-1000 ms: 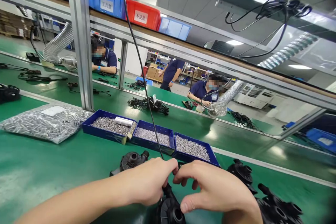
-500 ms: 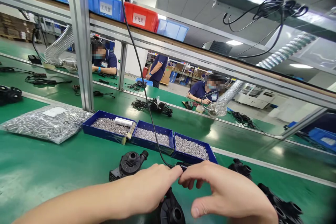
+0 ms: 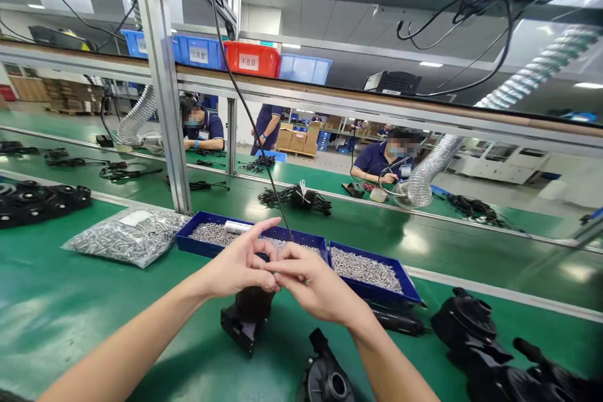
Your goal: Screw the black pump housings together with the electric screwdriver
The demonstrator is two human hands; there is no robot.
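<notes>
My left hand [image 3: 247, 264] is raised in front of the parts bins, index finger stretched out, thumb and other fingers curled round the top of a black pump housing [image 3: 249, 314]. The housing is tilted, its upper part mostly hidden by the fingers. My right hand [image 3: 313, 279] has its thumb and fingers pinched together against the left fingertips; whatever is between them is too small or hidden to tell. A black electric screwdriver [image 3: 398, 321] lies to the right of my right hand. Another pump housing [image 3: 332, 380] sits on the green table below.
Blue bins of screws [image 3: 372, 273] line the back of the workspace, beside a clear bag of screws [image 3: 127, 239]. More black housings [image 3: 471, 326] lie at the right. A cable [image 3: 245, 100] hangs down behind my hands. Co-workers sit across the bench.
My hands have moved up and left, away from the screwdriver, which now lies uncovered. The pump housing near the bins has turned and is in my left hand. The camera view has levelled.
</notes>
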